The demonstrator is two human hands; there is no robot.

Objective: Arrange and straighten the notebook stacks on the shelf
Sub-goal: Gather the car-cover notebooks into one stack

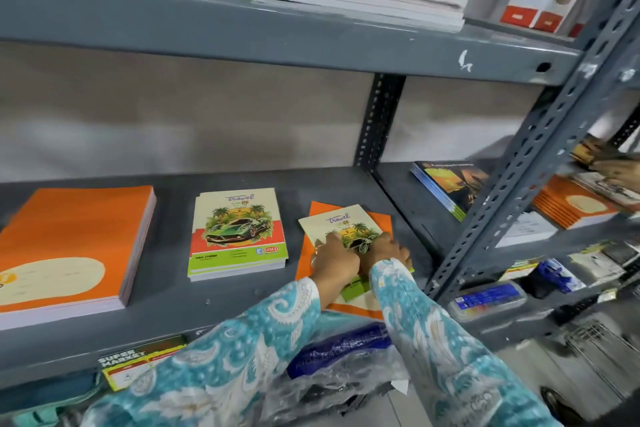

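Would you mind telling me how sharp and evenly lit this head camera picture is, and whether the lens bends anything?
Head view: the wide lens bows the upper shelf and tilts the right post; the travel notebooks and both hands, left and right, are fairly sharp; the far right edge is smeared by blur; lighting is soft and even, with mild glare on the plastic wrap.

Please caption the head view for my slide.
Both hands press a skewed travel notebook onto an orange notebook.
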